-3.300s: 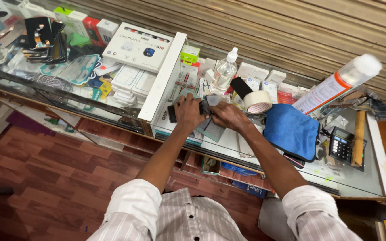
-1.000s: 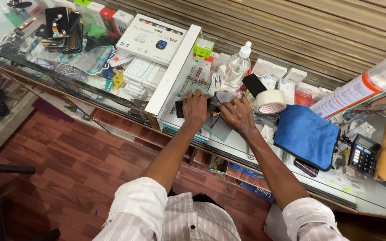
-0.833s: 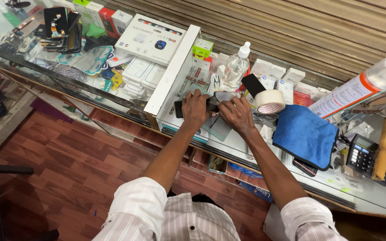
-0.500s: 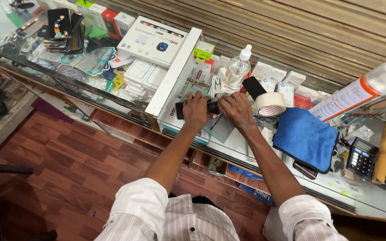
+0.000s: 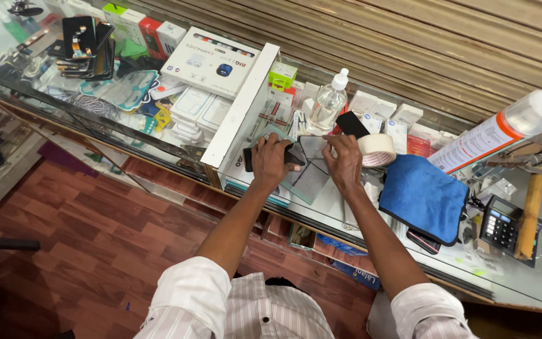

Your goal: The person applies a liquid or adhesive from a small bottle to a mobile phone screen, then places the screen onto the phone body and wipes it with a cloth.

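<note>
The dark phone [image 5: 270, 156] lies flat on the glass worktop [image 5: 409, 263], pinned under the left hand [image 5: 271, 164], whose fingers are closed over its body. The right hand [image 5: 345, 162] sits just beside it, thumb and fingers pinched on the edge of a thin clear sheet [image 5: 313, 149] that stands lifted over the phone's right end. Nearer the person, striped white sleeves cover both upper arms. Right of the hands a blue cloth [image 5: 423, 196] is spread on the glass, with a black calculator [image 5: 500, 223] and a wooden handle [image 5: 529, 215] beyond its far side. Just past the right hand a roll of pale tape [image 5: 376, 149] rests on the worktop, touching a small black block. Farther back stand a clear pump bottle [image 5: 327, 105], a white box [image 5: 221, 61] and a tilted spray can [image 5: 503, 129].
</note>
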